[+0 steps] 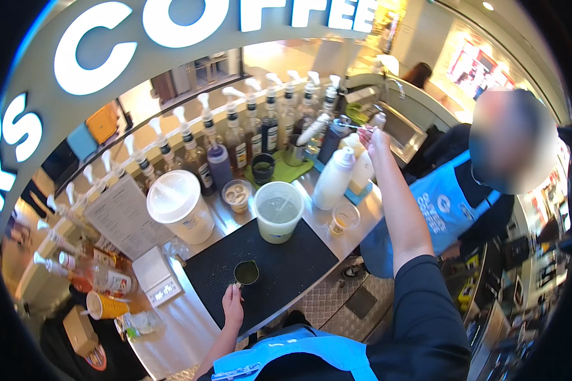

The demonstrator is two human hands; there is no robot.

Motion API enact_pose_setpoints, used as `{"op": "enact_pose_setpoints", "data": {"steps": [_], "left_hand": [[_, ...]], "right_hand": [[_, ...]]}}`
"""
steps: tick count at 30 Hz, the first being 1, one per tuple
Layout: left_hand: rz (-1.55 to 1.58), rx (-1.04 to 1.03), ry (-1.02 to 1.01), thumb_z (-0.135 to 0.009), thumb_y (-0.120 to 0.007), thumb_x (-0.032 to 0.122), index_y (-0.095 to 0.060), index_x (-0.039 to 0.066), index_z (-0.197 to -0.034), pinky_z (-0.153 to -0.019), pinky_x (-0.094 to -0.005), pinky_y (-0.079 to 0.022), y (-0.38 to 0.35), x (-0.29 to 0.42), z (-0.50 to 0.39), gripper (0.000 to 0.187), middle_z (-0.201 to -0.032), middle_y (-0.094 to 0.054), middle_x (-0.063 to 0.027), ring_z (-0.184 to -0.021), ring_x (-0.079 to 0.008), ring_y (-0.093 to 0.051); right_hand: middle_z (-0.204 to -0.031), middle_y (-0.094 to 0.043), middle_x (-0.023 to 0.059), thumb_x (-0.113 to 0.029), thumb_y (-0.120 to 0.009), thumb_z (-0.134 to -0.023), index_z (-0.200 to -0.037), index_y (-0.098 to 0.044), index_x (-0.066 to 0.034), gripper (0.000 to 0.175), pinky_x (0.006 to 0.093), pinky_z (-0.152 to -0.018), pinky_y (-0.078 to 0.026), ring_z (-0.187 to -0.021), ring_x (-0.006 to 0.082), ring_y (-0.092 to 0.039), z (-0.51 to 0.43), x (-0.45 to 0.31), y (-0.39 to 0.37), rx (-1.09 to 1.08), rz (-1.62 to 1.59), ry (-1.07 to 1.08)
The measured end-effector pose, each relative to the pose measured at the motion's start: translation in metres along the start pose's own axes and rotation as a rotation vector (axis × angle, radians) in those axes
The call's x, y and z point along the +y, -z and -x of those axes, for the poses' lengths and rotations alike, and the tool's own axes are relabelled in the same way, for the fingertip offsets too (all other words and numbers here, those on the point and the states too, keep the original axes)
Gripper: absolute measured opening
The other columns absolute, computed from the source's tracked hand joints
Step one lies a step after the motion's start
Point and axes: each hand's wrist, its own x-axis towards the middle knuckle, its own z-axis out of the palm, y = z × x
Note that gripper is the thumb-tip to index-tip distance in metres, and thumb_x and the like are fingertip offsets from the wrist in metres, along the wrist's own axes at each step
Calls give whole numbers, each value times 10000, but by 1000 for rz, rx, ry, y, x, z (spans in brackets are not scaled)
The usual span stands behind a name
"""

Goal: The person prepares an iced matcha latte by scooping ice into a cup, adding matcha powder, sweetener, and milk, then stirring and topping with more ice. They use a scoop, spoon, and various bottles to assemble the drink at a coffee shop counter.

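My left hand grips the handle of a small measuring cup over the black bar mat. Dark green liquid shows inside the cup. Far to the right, my right hand is stretched out and pinches a thin metal utensil, perhaps a spoon. Its far end is over a dark container. On the mat's back edge stands a translucent tub of pale liquid with a stick in it. A white squeeze bottle stands between the tub and my right forearm.
Syrup bottles with pumps line the counter's back. A lidded tub, an iced drink and a digital scale stand left of centre. A clear cup is near the right edge. A co-worker in a blue apron stands close right.
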Motion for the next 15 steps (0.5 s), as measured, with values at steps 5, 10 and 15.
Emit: {"op": "enact_pose_setpoints", "data": {"steps": [5, 10, 15], "left_hand": [[-14, -65, -53, -1000, -460, 246, -580, 60, -863, -602, -226, -334, 3, 14, -10, 260, -725, -428, 51, -670, -51, -385], [-110, -177, -139, -989, -493, 236, -523, 69, -787, -558, -244, -311, -19, 64, -5, 264, -678, -413, 52, -631, -47, -371], [-396, -255, -315, -965, -513, 210, -464, -8, -748, -546, -315, -335, -92, 118, -21, 312, -621, -384, -45, -595, -108, -369]], "right_hand": [[-940, -652, 255, -276, -291, -1034, -1023, -450, -43, 281, 364, -598, -571, -698, 280, -637, 93, -27, 79, 15, -349, 137], [-797, -644, 143, -336, -390, -1020, -998, -475, -65, 285, 302, -493, -542, -635, 195, -635, 199, -17, 170, 205, -64, 398], [-743, -627, 103, -309, -412, -1022, -971, -490, -59, 267, 255, -425, -501, -567, 148, -609, 208, 16, 206, 214, 110, 412]]}}
